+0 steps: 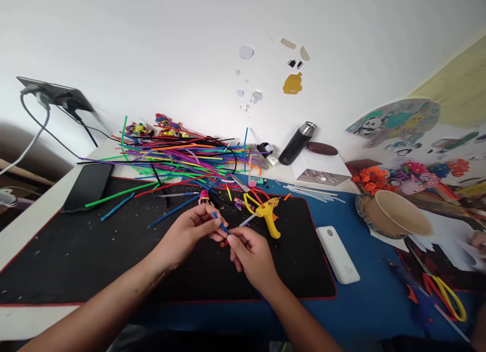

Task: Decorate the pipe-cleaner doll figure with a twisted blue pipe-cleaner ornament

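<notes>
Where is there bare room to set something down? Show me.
Two patches on the black mat: left, between the phone and left hand, strewn with small scraps; right, between the yellow glue gun and white oblong device. Crowded: beyond the hands, where pipe cleaners lie heaped.

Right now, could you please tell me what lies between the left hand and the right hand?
In the head view, a thin blue piece spans from the left hand to the right hand, held by both.
</notes>
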Motion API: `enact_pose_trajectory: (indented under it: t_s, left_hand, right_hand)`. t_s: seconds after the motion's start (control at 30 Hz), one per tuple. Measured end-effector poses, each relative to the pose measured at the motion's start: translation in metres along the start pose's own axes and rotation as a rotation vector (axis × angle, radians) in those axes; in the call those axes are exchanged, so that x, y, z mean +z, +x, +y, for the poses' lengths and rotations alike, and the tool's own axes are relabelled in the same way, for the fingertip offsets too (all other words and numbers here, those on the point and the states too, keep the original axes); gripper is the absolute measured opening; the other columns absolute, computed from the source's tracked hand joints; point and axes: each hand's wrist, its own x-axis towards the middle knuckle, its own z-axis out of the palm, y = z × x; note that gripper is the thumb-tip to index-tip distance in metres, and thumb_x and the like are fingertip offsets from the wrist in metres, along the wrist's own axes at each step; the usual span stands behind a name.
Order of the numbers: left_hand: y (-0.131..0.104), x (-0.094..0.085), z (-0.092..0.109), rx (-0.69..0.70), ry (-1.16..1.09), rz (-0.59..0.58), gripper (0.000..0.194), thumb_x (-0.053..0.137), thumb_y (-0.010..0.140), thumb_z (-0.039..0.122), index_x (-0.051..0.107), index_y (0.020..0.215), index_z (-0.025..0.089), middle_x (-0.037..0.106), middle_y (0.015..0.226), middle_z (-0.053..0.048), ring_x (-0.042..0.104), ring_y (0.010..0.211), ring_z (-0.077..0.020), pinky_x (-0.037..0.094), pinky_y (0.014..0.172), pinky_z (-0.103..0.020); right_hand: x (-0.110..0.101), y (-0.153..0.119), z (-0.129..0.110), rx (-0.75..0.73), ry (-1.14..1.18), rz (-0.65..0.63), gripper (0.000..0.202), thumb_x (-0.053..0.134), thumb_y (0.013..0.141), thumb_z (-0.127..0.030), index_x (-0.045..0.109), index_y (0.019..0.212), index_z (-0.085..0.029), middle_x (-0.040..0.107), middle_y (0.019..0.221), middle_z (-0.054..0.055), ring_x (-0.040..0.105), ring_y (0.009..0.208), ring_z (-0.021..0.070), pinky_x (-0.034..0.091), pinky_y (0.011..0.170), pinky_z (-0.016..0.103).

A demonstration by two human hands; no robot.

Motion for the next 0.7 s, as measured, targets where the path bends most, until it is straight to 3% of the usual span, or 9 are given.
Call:
enact_pose_trajectory:
  t_s: [0.07,0.23,0.33,0.43,0.6,0.7]
  left_hand:
    - [-0.002,-0.007,0.004,0.029,0.074,-0.009,0.035,0.089,0.082,0.046,0.069,0.092,0.018,0.076,0.084,-0.004,0.075,0.075,-0.0185,0.062,0.072,-0.029]
    - [-0.010,-0.027,0.023,0.158,0.455,-0.012,0.028,0.076,0.092,0.048,0.072,0.093,0.020,0.074,0.086,-0.003,0.071,0.075,-0.0186,0.058,0.071,-0.030]
    - [-0.013,-0.036,0.029,0.328,0.855,-0.052,0.021,0.067,0.100,0.042,0.075,0.098,0.022,0.077,0.093,-0.003,0.073,0.084,-0.0203,0.055,0.078,-0.030]
    - [-0.015,-0.040,0.025,0.516,1.117,-0.077,0.020,0.060,0.104,0.036,0.074,0.100,0.022,0.077,0.094,-0.003,0.074,0.083,-0.0193,0.053,0.076,-0.028]
    - [-0.019,-0.038,0.008,0.714,1.203,0.062,0.012,0.060,0.105,0.026,0.068,0.098,0.020,0.077,0.090,-0.002,0.074,0.077,-0.0161,0.053,0.071,-0.024]
    - [-0.024,-0.036,0.000,0.789,1.216,0.051,0.008,0.059,0.105,0.021,0.066,0.101,0.019,0.077,0.091,-0.002,0.075,0.078,-0.0149,0.053,0.072,-0.023]
  right_hand:
    - [-0.001,0.002,-0.004,-0.011,-0.056,0.014,0.036,0.064,0.097,-0.053,0.074,0.097,-0.018,0.053,0.052,-0.007,0.041,0.039,0.0089,0.034,0.045,0.024]
    - [-0.009,0.004,-0.013,-0.102,-0.246,0.007,0.029,0.064,0.098,-0.044,0.078,0.092,-0.019,0.054,0.055,-0.005,0.048,0.049,0.0117,0.038,0.054,0.025]
    - [-0.014,0.006,-0.015,-0.138,-0.327,0.015,0.027,0.064,0.097,-0.042,0.078,0.089,-0.020,0.060,0.062,-0.002,0.052,0.057,0.0132,0.039,0.058,0.026]
    - [-0.015,0.008,-0.014,-0.142,-0.352,0.013,0.026,0.064,0.097,-0.041,0.078,0.090,-0.020,0.064,0.067,-0.001,0.054,0.060,0.0138,0.040,0.059,0.026]
    - [-0.009,0.007,-0.006,-0.057,-0.309,-0.070,0.027,0.061,0.101,-0.042,0.077,0.098,-0.021,0.058,0.058,-0.005,0.051,0.049,0.0114,0.038,0.052,0.024]
    - [-0.006,0.007,-0.003,-0.037,-0.284,-0.093,0.027,0.061,0.102,-0.044,0.076,0.101,-0.021,0.063,0.064,-0.004,0.055,0.048,0.0105,0.041,0.051,0.023]
